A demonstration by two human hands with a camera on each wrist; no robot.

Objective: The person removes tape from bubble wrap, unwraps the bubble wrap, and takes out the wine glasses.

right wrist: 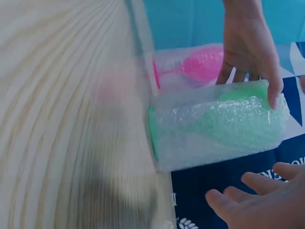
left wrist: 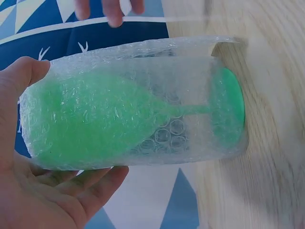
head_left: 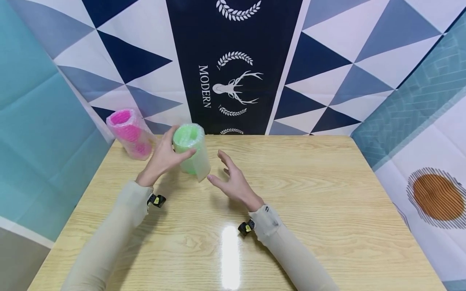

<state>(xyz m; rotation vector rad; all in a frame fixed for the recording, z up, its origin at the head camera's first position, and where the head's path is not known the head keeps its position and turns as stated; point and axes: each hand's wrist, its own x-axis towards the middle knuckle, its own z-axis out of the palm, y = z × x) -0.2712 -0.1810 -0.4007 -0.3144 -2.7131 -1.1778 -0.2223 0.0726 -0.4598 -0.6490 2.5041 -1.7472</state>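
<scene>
A green wine glass point(head_left: 189, 155) in bubble wrap stands upright at the back of the table, left of the middle. Whether its foot touches the wood, I cannot tell. My left hand point(head_left: 162, 157) grips the wrap near the top from the left, thumb on the near side. In the left wrist view the bowl, stem and round foot of the glass point(left wrist: 97, 114) show through the bubbles. A loose flap of wrap hangs on its right side. My right hand point(head_left: 234, 182) is just right of the glass, fingers spread and apart from it, holding nothing.
A pink wine glass point(head_left: 131, 135), also bubble-wrapped, stands at the back left corner, close behind my left hand. The wooden table point(head_left: 309, 210) ends at a patterned cloth backdrop point(head_left: 233, 48). Teal cloth point(head_left: 36, 121) hangs along the left side.
</scene>
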